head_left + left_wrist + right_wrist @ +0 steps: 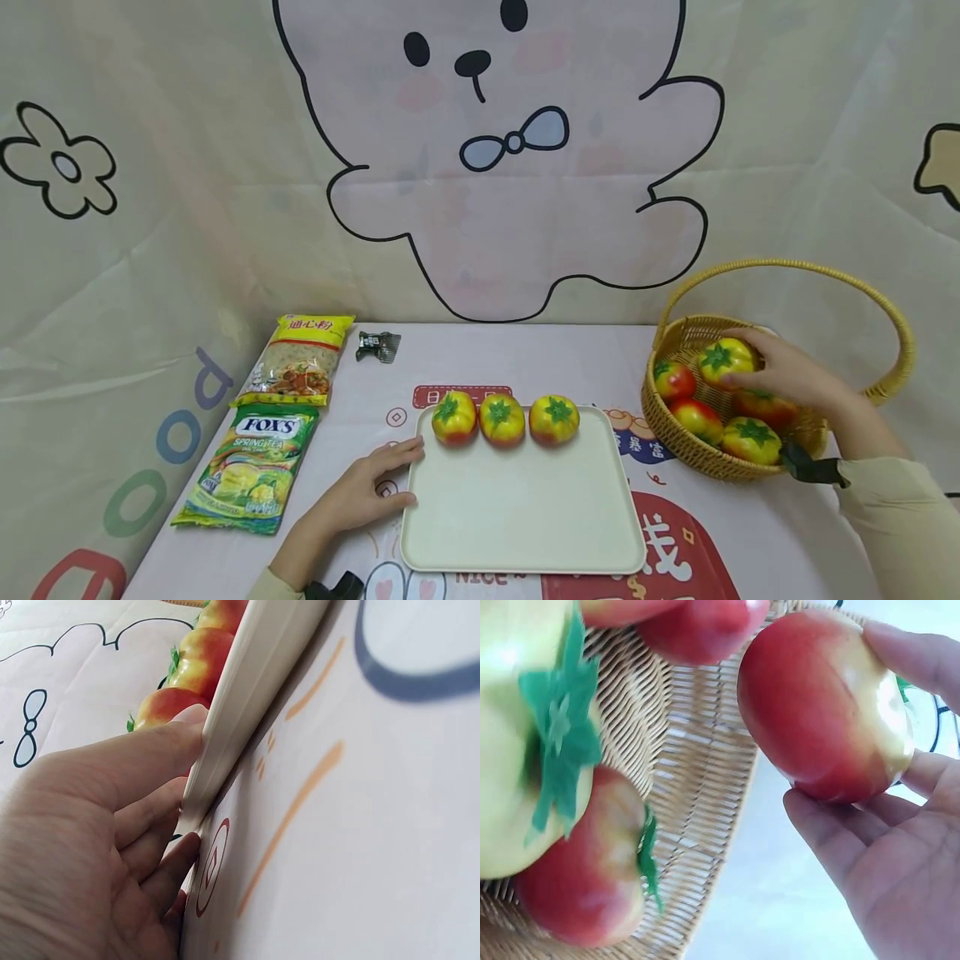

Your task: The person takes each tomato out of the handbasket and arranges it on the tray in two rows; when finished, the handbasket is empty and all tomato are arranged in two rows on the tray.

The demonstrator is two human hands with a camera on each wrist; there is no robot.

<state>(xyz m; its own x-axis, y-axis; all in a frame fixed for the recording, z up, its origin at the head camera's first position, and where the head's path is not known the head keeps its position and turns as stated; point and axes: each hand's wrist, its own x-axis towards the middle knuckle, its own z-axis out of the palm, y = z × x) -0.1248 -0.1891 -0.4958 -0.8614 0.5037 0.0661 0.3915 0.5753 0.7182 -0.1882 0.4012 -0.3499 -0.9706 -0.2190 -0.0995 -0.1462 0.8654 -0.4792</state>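
Note:
My right hand (pixel 787 367) grips a yellow-red tomato (pixel 726 360) with a green star-shaped top, at the upper part of the wicker basket (pixel 678 450). In the right wrist view the thumb and fingers lie on opposite sides of the held tomato (pixel 825 709). Several similar tomatoes (pixel 752 440) lie in the basket. My left hand (pixel 367 492) touches the left edge of the cream tray (pixel 517 517), its fingers fairly straight. Three tomatoes (pixel 502 420) stand in a row along the tray's far edge, green tops showing.
At the left lie a green FOX'S candy bag (pixel 251 471) and a yellow-topped pasta packet (pixel 303 358). A small dark wrapped sweet (pixel 377 346) is near the back edge. The basket's tall handle (pixel 787 265) arches over it. A printed cloth covers the table (pixel 525 354).

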